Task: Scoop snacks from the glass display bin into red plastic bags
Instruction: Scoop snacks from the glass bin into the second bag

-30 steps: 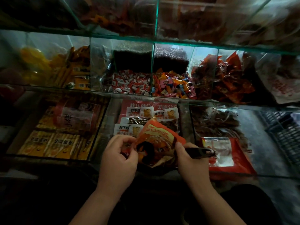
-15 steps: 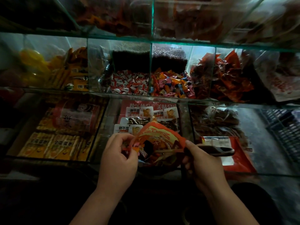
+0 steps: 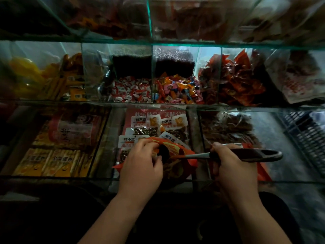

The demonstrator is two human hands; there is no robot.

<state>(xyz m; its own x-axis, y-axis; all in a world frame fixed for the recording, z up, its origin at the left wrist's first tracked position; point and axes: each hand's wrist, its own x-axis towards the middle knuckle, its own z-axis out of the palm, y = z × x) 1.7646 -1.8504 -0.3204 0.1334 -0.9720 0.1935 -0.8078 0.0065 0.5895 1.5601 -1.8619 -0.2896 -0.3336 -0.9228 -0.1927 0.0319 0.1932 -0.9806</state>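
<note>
My left hand [image 3: 140, 164] pinches the mouth of a red plastic bag [image 3: 182, 152] and holds it open over the front glass edge. My right hand [image 3: 230, 166] grips the black handle of a metal scoop [image 3: 246, 154]. The scoop's thin shaft reaches left into the bag's mouth, and its head is hidden inside. The bag hangs in front of the middle glass bin [image 3: 109, 138] of packaged brown snacks. What lies inside the bag is too dark to make out.
A bin of loose brown snacks [image 3: 228, 127] lies right of the middle one, with more red bags [image 3: 263, 171] by its front. Yellow packs [image 3: 52, 161] fill the left bin. Wrapped candies [image 3: 175, 90] and red packets [image 3: 241, 80] sit on the shelf above. A dark crate [image 3: 306, 134] stands far right.
My right hand has drawn to the right, pulling the scoop's handle farther out from the bag. My left hand stays on the bag's mouth.
</note>
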